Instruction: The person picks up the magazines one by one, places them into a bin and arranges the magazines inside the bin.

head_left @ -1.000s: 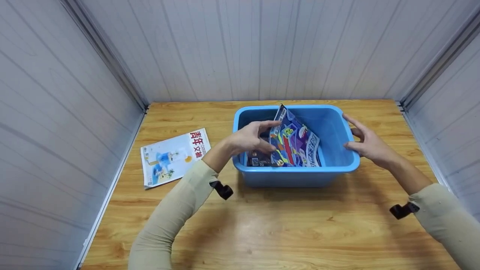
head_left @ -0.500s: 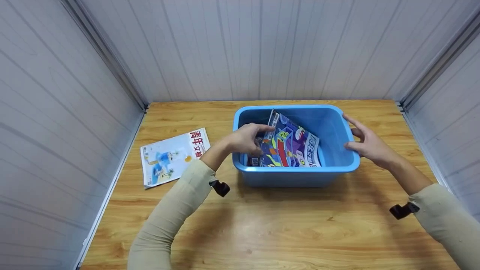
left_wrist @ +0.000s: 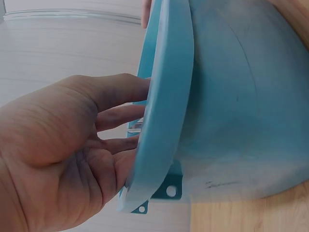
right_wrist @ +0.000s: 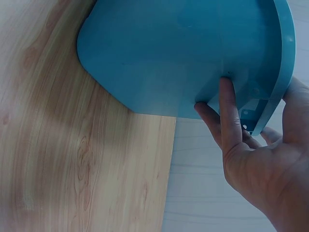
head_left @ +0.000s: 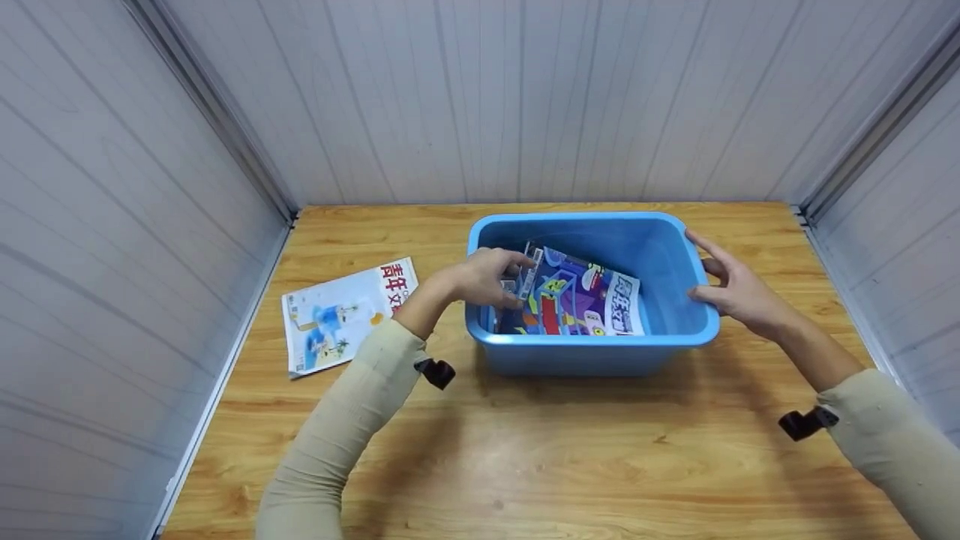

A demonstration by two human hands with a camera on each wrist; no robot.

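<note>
On the wooden table (head_left: 570, 465), left hand (head_left: 487, 277) pinches a comic book (head_left: 577, 296) inside the blue bin (head_left: 600, 352); right hand (head_left: 739, 289) open.

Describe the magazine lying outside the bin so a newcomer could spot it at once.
Start at the blue bin on the wooden table, then look left of it. The white magazine lies flat on the bare wood. Unlike the colourful magazine in the bin, it has a pale cover with red characters.

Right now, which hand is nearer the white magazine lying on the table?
Left. The left hand grips a colourful magazine in the blue bin, beside the white magazine; the right hand touches the bin's far side.
</note>
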